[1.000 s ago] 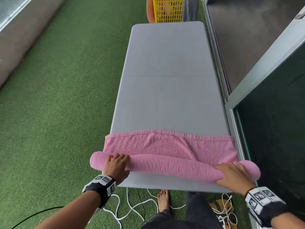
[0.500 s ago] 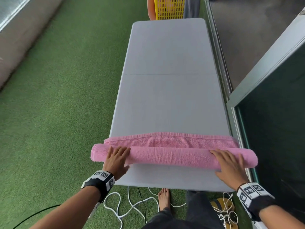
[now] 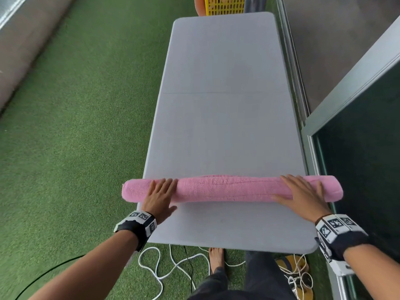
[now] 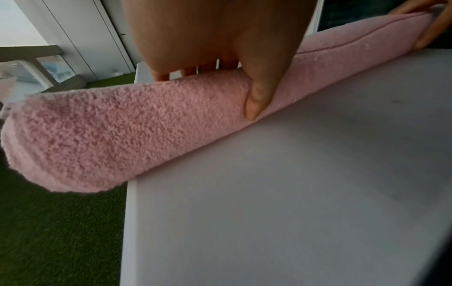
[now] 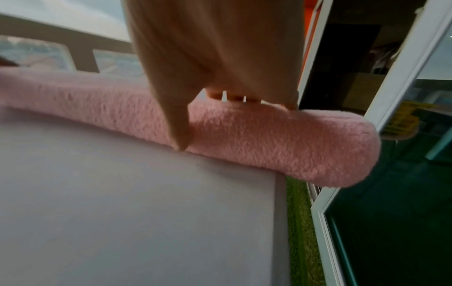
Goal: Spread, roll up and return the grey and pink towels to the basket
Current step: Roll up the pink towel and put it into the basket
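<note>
The pink towel (image 3: 231, 188) lies as a nearly finished roll across the near part of the grey table (image 3: 225, 118), its long axis running left to right and both ends overhanging the table's sides. The left hand (image 3: 159, 194) and right hand (image 3: 303, 192) press flat on it with fingers extended, one near each end. To finish well, push evenly with both palms so the hem tucks under and the roll stays straight.
</note>
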